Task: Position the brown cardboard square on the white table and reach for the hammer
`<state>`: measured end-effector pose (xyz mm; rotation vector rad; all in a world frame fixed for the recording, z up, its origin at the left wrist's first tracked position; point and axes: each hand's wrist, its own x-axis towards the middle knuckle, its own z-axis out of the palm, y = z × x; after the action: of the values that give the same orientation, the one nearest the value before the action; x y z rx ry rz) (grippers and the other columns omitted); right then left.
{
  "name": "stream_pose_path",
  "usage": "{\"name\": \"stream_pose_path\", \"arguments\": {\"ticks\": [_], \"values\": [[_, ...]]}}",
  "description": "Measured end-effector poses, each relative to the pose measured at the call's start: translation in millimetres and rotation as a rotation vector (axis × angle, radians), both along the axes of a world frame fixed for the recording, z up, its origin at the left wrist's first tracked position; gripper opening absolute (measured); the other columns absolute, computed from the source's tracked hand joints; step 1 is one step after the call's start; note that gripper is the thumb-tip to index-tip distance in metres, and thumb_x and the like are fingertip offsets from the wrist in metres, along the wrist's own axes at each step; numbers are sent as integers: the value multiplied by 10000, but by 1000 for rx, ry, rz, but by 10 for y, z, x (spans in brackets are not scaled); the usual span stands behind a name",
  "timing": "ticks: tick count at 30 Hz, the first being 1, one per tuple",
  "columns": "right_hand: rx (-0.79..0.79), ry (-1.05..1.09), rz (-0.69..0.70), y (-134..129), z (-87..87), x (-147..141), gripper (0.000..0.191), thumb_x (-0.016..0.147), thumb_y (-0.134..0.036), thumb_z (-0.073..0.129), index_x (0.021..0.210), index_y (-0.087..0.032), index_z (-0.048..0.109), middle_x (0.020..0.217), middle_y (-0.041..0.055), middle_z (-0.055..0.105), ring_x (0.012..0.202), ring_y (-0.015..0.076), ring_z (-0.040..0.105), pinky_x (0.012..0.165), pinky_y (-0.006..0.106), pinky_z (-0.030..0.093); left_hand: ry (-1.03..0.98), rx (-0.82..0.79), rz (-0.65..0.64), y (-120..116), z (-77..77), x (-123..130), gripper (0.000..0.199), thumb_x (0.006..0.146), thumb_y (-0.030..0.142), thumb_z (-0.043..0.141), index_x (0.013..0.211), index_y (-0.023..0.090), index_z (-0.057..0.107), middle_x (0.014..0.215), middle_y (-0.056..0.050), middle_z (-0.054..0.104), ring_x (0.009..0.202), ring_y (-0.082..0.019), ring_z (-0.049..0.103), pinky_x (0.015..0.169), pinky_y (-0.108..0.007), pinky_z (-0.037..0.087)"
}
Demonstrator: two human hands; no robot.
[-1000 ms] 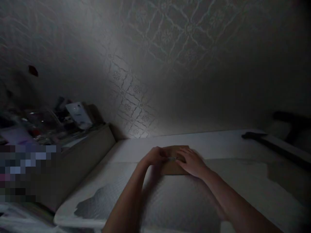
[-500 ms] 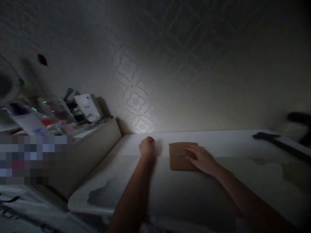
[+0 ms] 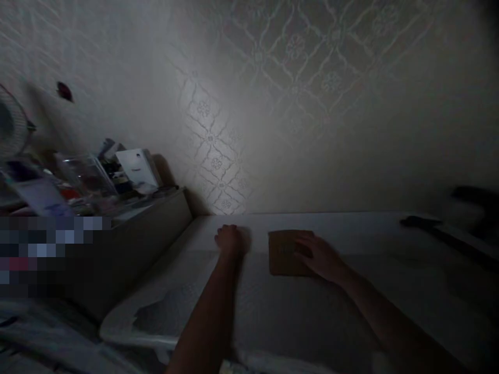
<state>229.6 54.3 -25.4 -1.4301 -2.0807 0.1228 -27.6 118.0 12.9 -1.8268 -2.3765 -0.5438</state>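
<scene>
My left hand (image 3: 229, 239) rests on the white tabletop (image 3: 288, 322) with its fingers curled in. Whether anything is inside them cannot be made out. To its right lies a flat, brown, roughly square thing (image 3: 281, 264) that looks like cardboard, with small blurred print in its middle. On its right side lies my right hand (image 3: 323, 258), palm down, thumb and fingers apart and not wrapped around it. The hand covers the right part of the brown thing.
At left, a cabinet (image 3: 156, 244) carries a white box (image 3: 137, 167), a clear plastic case (image 3: 88, 176) and other clutter. A fan (image 3: 11, 122) stands behind. A dark, strap-like thing (image 3: 424, 222) lies at far right. Patterned wallpaper (image 3: 296, 104) rises behind the table.
My left hand has turned a little and shifted slightly left, fingers curled downward. The right hand stays on the brown thing. The table has become darker and the upper wall brighter.
</scene>
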Motion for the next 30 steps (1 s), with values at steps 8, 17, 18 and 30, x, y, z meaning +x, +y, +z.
{"name": "stream_pose_path", "arguments": {"ticks": [8, 17, 18, 30], "values": [[-10, 22, 7, 6, 3, -11, 378, 813, -345, 539, 1160, -209, 604, 1271, 102, 545, 1183, 251, 478, 1018, 443, 344, -298, -162, -734, -207, 210, 416, 277, 815, 284, 529, 998, 157, 694, 925, -44, 706, 778, -143, 623, 715, -206, 464], [5, 34, 12, 9, 2, -8, 378, 802, -347, 553, 1144, -200, 613, 1265, 107, 548, 1186, 252, 474, 1016, 447, 350, -132, -258, -819, -384, 169, 645, 213, 759, 240, 567, 847, 142, 734, 783, -48, 712, 686, -145, 596, 633, -208, 419], [6, 31, 9, 11, -4, -7, 375, 805, -352, 549, 1141, -200, 615, 1268, 107, 546, 1186, 252, 474, 1019, 450, 347, -129, -263, -820, -379, 176, 642, 209, 757, 244, 576, 849, 144, 734, 794, -49, 714, 691, -145, 599, 635, -207, 418], [-3, 27, 4, 23, -11, 4, 374, 803, -347, 548, 1137, -194, 615, 1266, 110, 548, 1179, 252, 481, 1015, 444, 357, -152, -123, -579, -248, 182, 495, 193, 788, 288, 579, 881, 186, 713, 910, -57, 713, 817, -160, 637, 712, -213, 439]]}}
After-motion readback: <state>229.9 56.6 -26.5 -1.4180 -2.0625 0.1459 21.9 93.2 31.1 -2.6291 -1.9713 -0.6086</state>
